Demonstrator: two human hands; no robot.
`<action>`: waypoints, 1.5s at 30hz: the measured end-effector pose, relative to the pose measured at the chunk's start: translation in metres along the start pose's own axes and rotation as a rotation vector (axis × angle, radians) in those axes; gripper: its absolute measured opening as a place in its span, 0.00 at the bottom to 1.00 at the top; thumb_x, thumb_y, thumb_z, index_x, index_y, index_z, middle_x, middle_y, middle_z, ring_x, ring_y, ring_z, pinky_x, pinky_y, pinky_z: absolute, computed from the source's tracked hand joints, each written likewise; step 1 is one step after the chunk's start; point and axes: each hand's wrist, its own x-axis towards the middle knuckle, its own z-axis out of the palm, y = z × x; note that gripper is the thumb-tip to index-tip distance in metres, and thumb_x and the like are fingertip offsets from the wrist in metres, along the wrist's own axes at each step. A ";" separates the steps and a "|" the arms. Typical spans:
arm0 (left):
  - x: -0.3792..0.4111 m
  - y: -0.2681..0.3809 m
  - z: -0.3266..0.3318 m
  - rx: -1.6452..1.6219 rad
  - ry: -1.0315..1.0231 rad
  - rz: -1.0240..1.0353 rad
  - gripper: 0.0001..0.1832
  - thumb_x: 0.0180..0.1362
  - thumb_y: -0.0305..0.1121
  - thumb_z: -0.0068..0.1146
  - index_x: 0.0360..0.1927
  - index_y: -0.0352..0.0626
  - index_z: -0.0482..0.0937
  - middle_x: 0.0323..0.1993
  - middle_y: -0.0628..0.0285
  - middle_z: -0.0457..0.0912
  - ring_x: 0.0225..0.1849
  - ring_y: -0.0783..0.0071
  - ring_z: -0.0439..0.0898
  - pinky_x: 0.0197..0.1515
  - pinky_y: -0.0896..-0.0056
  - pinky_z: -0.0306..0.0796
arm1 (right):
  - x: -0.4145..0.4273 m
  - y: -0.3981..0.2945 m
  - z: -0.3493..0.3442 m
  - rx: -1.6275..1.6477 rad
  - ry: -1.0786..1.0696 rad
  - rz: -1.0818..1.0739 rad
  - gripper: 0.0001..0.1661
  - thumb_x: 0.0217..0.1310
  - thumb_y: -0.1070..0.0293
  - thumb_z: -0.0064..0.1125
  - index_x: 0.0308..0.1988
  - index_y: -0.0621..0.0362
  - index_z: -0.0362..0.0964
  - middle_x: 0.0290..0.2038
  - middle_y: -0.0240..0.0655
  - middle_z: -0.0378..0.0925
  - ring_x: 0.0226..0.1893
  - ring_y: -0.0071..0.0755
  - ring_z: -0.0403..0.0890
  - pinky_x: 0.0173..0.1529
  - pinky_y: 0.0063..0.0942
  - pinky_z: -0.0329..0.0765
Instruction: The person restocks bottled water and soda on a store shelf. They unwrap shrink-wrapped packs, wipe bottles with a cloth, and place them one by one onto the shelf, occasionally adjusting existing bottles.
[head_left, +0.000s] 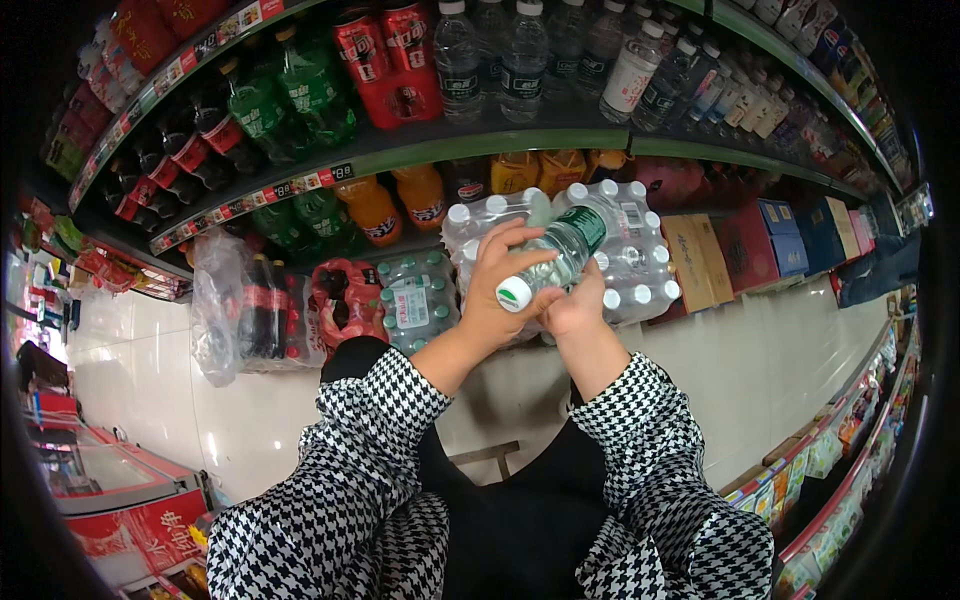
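A clear plastic water bottle (564, 246) with a green label and white cap lies tilted across my hands, its cap end towards me. The fingers of my left hand (499, 289) wrap around it near the cap. From below and the right, my right hand (577, 304) supports the bottle, with some of its fingers hidden behind it. Beneath and beyond both hands are shrink-wrapped packs of white-capped bottles: one on the right (634, 259) and one on the left (469, 225), partly covered by my left hand.
Shelves with a green edge (517, 141) hold rows of water and soda bottles. On the floor (262, 420) stand a green-capped bottle pack (412, 300), a red-wrapped pack (349, 296), cola bottles (262, 307) and cartons (694, 255). A person's leg (877, 274) shows far right.
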 end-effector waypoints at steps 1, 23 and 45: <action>0.003 0.001 -0.002 0.100 -0.033 0.114 0.21 0.47 0.41 0.72 0.47 0.52 0.83 0.57 0.60 0.74 0.66 0.56 0.64 0.66 0.52 0.58 | -0.004 -0.001 0.000 0.010 -0.047 0.040 0.34 0.71 0.42 0.27 0.58 0.56 0.65 0.55 0.43 0.72 0.56 0.46 0.75 0.60 0.47 0.73; 0.031 0.073 -0.015 0.315 -0.860 0.289 0.18 0.38 0.20 0.64 0.35 0.49 0.78 0.60 0.56 0.70 0.70 0.50 0.61 0.71 0.30 0.49 | 0.007 -0.045 -0.016 -0.440 -0.054 -0.114 0.23 0.72 0.55 0.35 0.50 0.62 0.66 0.38 0.41 0.78 0.35 0.38 0.82 0.37 0.35 0.83; 0.022 0.017 0.003 -1.417 0.475 -1.076 0.22 0.67 0.51 0.50 0.56 0.47 0.70 0.56 0.57 0.75 0.62 0.56 0.71 0.66 0.42 0.64 | -0.021 -0.069 0.017 0.111 -0.278 -0.237 0.31 0.67 0.47 0.38 0.58 0.56 0.65 0.56 0.42 0.73 0.57 0.49 0.73 0.62 0.51 0.68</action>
